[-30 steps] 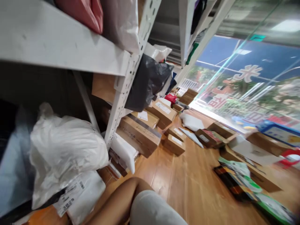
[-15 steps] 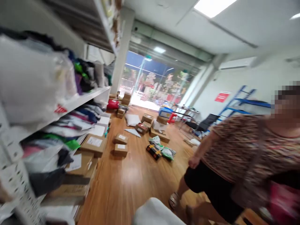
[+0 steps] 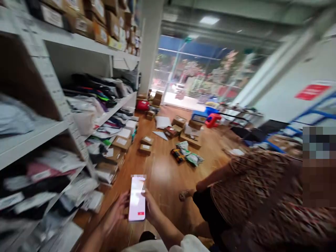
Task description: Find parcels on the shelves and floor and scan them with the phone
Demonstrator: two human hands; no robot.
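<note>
A phone with a lit white screen is upright low in the middle of the head view. My right hand grips its right edge, thumb across the side. My left hand sits at the phone's left edge with fingers curled toward it, blurred; whether it grips is unclear. Both forearms rise from the bottom of the frame. White shelving packed with bagged parcels stands close on my left.
Another person in a patterned top and dark shorts bends over at the right, very near. Cardboard boxes and packets lie scattered on the wooden floor ahead. A glass shopfront closes the far end; blue racks stand right.
The camera swung up from the low shelf and floor to the aisle. My hands and the phone have come into view. The other person appeared and is now bent lower at the right.
</note>
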